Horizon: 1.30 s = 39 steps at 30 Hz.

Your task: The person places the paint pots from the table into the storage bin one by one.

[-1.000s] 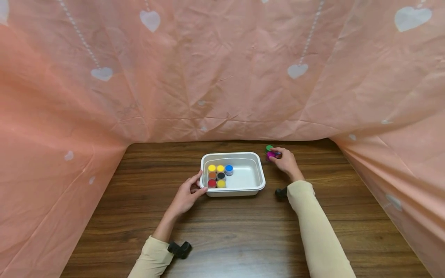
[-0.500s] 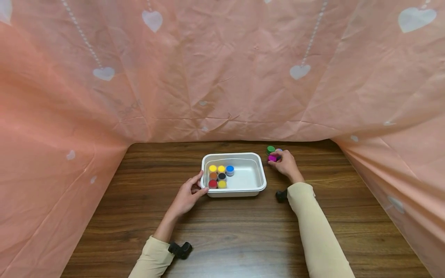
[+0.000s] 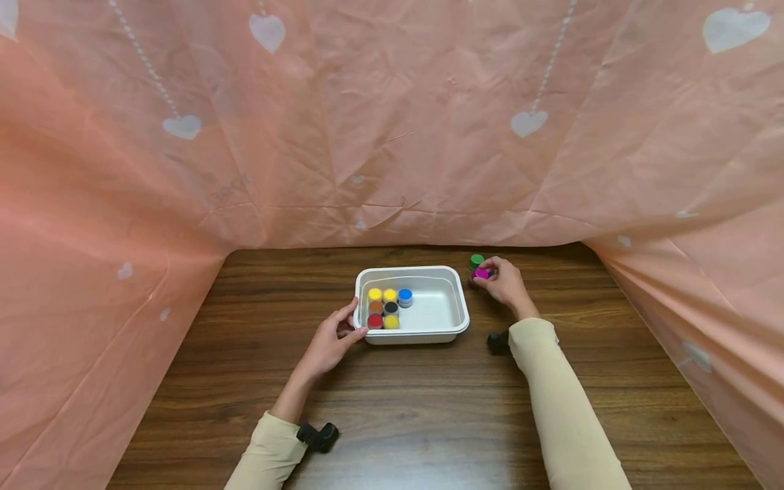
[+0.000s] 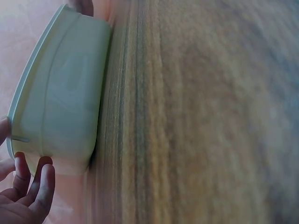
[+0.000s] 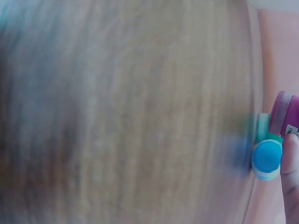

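A white plastic tray [image 3: 431,333] stands on the table, with several small paint jars grouped in its left half. Their lids are yellow [image 3: 375,295], blue [image 3: 405,294], brown, black and red [image 3: 375,320]. My left hand [image 3: 327,347] grips the tray's front left corner, thumb on the rim, fingers against the end wall. Right of the tray, my right hand [image 3: 505,282] pinches a magenta paint jar [image 3: 481,273], tilted in the right wrist view. Behind it stand a green-lidded jar [image 3: 476,260] and a blue-lidded jar [image 5: 267,156], the latter mostly hidden by the hand in the head view.
The brown wooden table [image 3: 392,401] ends at the back against a pink cloth [image 3: 398,156] with white hearts. The cloth also walls in the left and right sides. Each wrist wears a black camera [image 3: 318,437].
My right hand has taken hold of the magenta jar and raised it slightly beside the green one. The left hand has stayed at the tray's corner.
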### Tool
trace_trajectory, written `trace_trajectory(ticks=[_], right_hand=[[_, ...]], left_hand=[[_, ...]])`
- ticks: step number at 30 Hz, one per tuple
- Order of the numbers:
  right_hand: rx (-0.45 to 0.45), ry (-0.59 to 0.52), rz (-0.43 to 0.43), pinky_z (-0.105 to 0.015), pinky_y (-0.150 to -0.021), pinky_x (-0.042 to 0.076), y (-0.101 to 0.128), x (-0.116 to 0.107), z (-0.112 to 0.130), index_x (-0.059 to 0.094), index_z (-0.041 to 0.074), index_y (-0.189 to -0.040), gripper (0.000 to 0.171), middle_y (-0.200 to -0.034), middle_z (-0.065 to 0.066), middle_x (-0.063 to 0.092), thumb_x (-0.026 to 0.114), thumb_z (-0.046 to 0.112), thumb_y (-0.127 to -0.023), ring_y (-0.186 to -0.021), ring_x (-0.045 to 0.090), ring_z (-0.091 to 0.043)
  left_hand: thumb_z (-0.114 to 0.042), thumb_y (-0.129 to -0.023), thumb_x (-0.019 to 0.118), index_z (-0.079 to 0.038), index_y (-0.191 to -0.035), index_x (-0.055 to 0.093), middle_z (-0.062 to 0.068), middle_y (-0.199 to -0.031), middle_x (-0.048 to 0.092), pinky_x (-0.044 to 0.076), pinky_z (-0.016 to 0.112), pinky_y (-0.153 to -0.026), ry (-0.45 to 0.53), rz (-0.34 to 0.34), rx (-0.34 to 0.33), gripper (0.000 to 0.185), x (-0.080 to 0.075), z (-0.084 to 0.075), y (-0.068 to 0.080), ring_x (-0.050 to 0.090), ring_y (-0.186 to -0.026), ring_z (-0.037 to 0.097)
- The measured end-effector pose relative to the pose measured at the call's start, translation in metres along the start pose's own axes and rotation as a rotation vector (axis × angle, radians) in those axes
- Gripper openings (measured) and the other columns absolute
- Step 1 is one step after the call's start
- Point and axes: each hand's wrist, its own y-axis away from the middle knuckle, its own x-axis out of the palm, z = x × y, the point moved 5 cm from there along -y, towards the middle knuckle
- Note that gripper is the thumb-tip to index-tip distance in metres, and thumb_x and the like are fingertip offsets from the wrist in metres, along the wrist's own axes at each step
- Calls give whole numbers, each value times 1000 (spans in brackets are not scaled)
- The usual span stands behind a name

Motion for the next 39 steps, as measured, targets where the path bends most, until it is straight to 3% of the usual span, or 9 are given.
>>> trace_trajectory(ticks=[12,18,25,34,39], right_hand=[[-47,-96,-52,-30,-73,49,5,-17,26,58,3,-112,38,-106,-18,61,73,25,-86,-92,60,-31],[-62,-125,-82,-33,-77,49,9,-25,40,57,4,-112,41,-106,-17,61,74,29,-85,-94,59,-29],[-139,-160,-63,-38,-76,51,14,-30,60,60,10,-125,41,-114,-17,60,70,25,-88,-94,59,-32],[-215,-236,-69,-22,-66,52,20,-30,76,64,10,-125,35,-117,-14,54,67,15,-90,-91,59,-32],[-220,-279,-52,-20,-66,52,22,-27,83,63,9,-123,34,-113,-15,51,67,11,-89,-90,58,-32]], left_hand=[[-19,-89,69,-7,-146,40,11,-101,52,52,25,-81,0,5,13,65,-2,-2,0,54,-92,18],[-20,-89,69,-10,-146,40,10,-102,52,52,25,-82,-2,3,-12,65,-2,-3,0,54,-94,18],[-21,-89,69,-13,-146,41,10,-102,52,52,26,-82,-1,6,-21,64,-2,-1,1,54,-94,18],[-22,-89,69,-11,-146,40,11,-102,52,52,26,-82,-12,8,-13,64,0,-1,1,54,-93,18],[-21,-89,69,-11,-146,41,11,-102,53,52,24,-81,-10,1,-14,64,1,0,1,54,-93,17]])
